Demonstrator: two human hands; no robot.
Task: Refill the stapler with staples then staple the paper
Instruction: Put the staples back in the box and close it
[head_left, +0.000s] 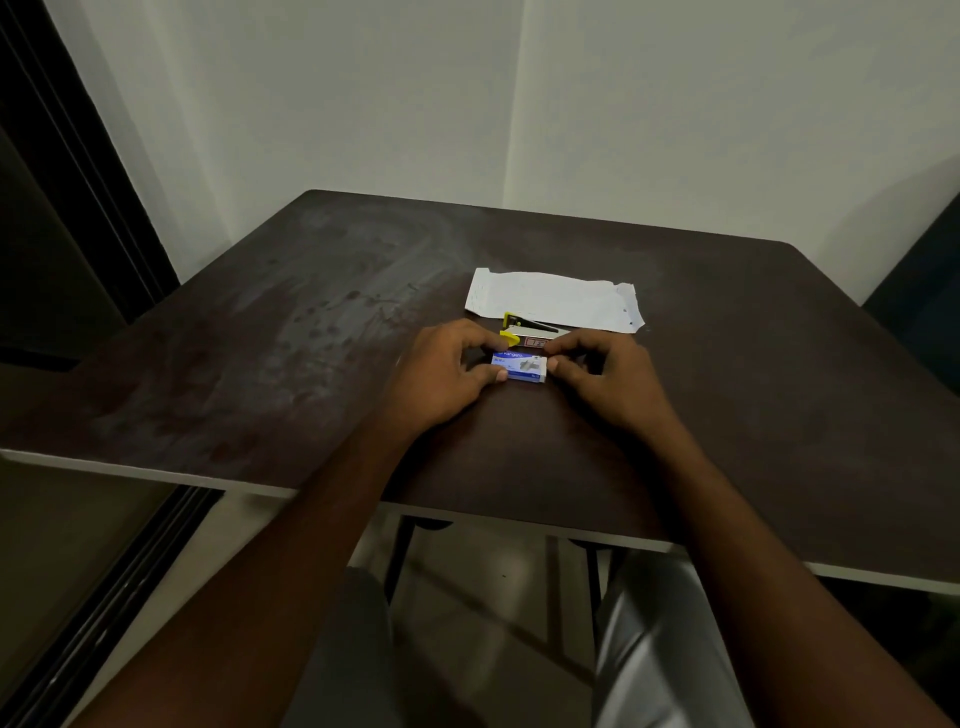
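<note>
**Getting the staple box open cleanly**

Both hands are on the small blue box (519, 367) of staples, which sits on the dark table (311, 332) in front of the person. The left hand (447, 374) pinches the box's left end, thumb at the near corner and fingers curled over the far edge. The right hand (608, 376) has its fingertips closed on the right end, thumb near the lower corner. Whether the box is lifted clear of the table or resting on it cannot be told from here.

The stapler (527, 332), yellow at its end, lies just behind the box, touching or nearly touching the fingers, and it looks opened up, with a dark arm raised away from the silvery part. The paper (556, 299) lies flat beyond it, the stapler's far side overlapping its near edge.

The step in hand seems to be opening the box to take out a strip. To do it well, one hand should steady the sleeve firmly while the other eases the inner tray or flap out of one end, slowly and level. A sharp tug would likely spill strips over the table or break them into short bits that load badly. Keep the box low over the table so that anything that slips stays within reach. Mind the stapler close behind: a careless knuckle could knock it shut or push it across the paper
</note>
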